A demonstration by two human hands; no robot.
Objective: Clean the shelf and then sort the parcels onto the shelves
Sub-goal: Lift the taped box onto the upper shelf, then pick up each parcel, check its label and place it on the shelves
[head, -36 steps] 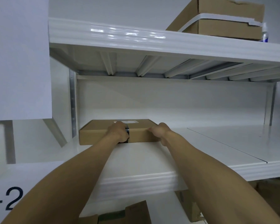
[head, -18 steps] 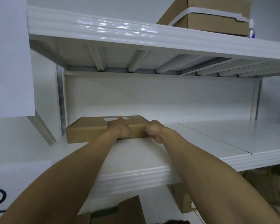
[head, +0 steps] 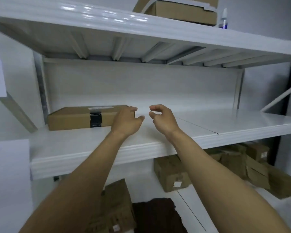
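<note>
Flat parcel [head: 71, 117] sits mid-left of frame on middle shelf [head: 94, 157], tucked by left upright [head: 40, 91], prob. to leave room. L hand [head: 126, 122] relaxed at its right end, R hand [head: 163, 119] loosely curled, both holding nothing

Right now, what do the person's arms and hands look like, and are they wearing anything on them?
The left forearm and right forearm are bare as far as the picture shows; no sleeve is in view. The left hand and right hand are bare too: no gloves. I see no watch, bracelet or ring on the wrists or fingers.
</note>
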